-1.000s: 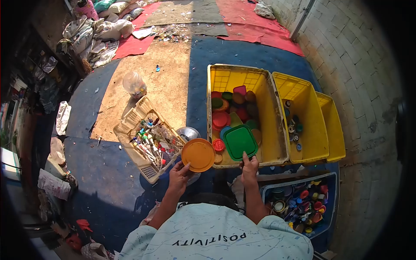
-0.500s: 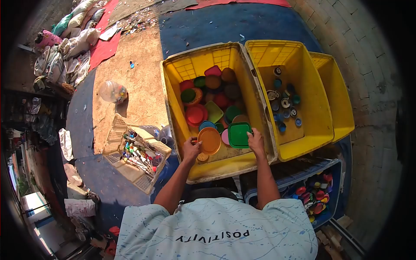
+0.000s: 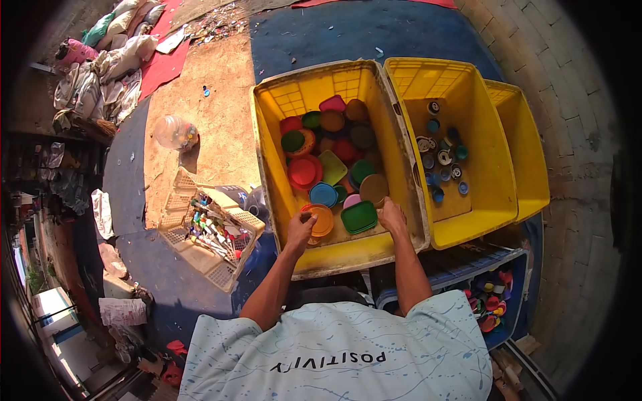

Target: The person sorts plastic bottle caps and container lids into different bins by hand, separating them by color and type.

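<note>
Both hands are over the near part of a large yellow crate (image 3: pixel 340 262) with several coloured lids in it. My left hand (image 3: pixel 301 228) has its fingers closed at the left edge of an orange lid (image 3: pixel 321 220). My right hand (image 3: pixel 392 217) pinches the lower edge of a round brown lid (image 3: pixel 374 189). A green square lid (image 3: pixel 359 217) lies just left of my right hand. Beyond them are a blue lid (image 3: pixel 324 195), a red lid (image 3: pixel 303 172) and a yellow-green lid (image 3: pixel 332 168).
Right of the crate stands a second yellow crate (image 3: pixel 491 160) with small caps, and a third behind it. A blue bin (image 3: pixel 518 304) of caps is at the lower right. To the left are a cream basket (image 3: pixel 231 275) and a clear jar (image 3: pixel 172 132).
The green square lid has left my right hand and lies in the crate. My right hand now holds the brown lid. The orange lid and my left hand are slightly lower.
</note>
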`<state>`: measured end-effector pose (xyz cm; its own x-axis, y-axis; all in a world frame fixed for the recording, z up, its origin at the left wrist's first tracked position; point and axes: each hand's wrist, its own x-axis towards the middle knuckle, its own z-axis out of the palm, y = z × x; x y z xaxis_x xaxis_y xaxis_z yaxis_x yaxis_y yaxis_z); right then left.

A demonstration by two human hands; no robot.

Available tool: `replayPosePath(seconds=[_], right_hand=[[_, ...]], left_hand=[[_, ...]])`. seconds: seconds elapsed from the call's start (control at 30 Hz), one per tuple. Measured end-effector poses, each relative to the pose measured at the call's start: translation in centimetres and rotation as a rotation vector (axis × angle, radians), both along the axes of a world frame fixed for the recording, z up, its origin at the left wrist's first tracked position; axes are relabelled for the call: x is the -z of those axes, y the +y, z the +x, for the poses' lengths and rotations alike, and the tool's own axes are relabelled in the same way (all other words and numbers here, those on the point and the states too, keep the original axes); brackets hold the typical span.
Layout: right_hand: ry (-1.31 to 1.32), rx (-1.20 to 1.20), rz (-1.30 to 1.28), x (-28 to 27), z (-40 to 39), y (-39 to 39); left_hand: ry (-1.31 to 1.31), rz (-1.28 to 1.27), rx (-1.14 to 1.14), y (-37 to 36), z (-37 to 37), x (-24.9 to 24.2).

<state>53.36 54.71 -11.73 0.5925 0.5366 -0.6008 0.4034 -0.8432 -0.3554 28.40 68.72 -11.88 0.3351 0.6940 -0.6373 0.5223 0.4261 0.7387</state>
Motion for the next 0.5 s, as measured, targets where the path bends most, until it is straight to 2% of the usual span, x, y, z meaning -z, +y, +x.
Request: replayPosePath(seconds=[0.1, 0.27, 0.33, 0.4, 0.5], right_hand=[[-0.089, 0.026, 0.182, -2.4, -2.5, -0.9], [-0.125, 0.129, 0.482, -6.7, -8.1, -3.5], [-0.144, 0.161, 0.608, -9.0, -13.3, -6.2], [-0.209, 0.190, 0.644, -11.4, -18.1, -8.1], [-0.329, 0.185, 0.572, -11.6, -25.5, -12.6]], left_hand=[[-0.198, -0.123, -0.023, -0.9, -1.3, -3.4], [-0.381, -0.038, -0.049, -4.5, -5.1, -9.5], [-0.437, -0.052, -0.004, -7.6, -9.0, -11.1], [-0.453, -0.067, 0.018, -9.6, -12.8, -11.7], [-0.501, -0.130, 0.108, -12.3, -19.6, -8.3]])
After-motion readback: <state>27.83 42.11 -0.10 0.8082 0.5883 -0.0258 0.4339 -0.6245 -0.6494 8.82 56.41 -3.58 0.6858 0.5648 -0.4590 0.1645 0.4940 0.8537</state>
